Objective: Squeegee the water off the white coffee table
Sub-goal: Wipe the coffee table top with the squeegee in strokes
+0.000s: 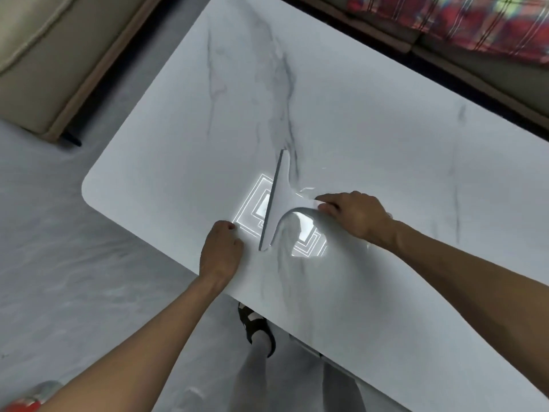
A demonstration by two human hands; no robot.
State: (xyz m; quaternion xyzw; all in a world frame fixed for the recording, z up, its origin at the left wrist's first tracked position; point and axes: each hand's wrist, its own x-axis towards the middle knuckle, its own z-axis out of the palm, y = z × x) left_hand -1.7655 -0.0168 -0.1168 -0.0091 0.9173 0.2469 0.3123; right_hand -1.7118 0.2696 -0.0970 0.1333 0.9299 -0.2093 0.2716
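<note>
The squeegee (pixel 277 200) lies blade-down near the middle of the white table (pixel 386 144), close to the near edge. The right hand (pixel 355 214) grips its handle, which the fingers hide entirely. The left hand (pixel 221 249) rests on the table just left of the blade's near end, fingers curled under; what they touch cannot be told. A wet patch (pixel 306 242) shines right of the blade, its limits unclear under glare. A sofa (pixel 38 69) is cut off at upper left.
</note>
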